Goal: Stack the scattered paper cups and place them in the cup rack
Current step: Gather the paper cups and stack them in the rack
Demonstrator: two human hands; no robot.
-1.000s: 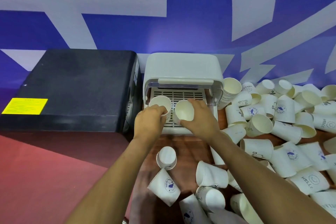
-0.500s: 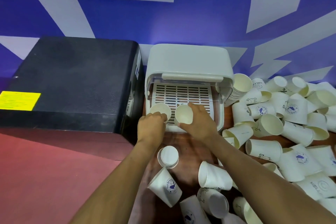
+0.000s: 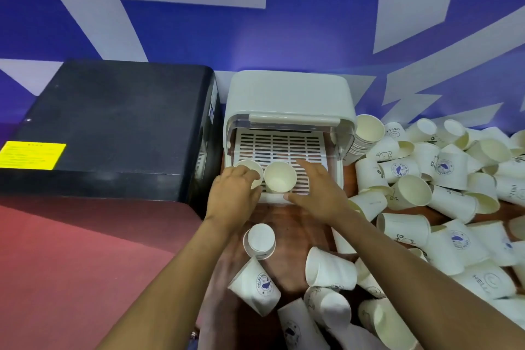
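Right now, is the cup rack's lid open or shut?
Open: the cup rack has its clear lid raised, exposing the slotted tray with two cups on it.

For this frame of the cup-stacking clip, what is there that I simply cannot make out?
Head view only:
- Left cup on the cup rack: the left hand covers its near side, so how many cups are nested in it stays hidden.
- Right hand: whether it touches the middle cup is unclear.
- Rack's back interior: hidden under its lid.
- Scattered cups: cut off by the right and bottom edges.
- Yellow label: print too small.
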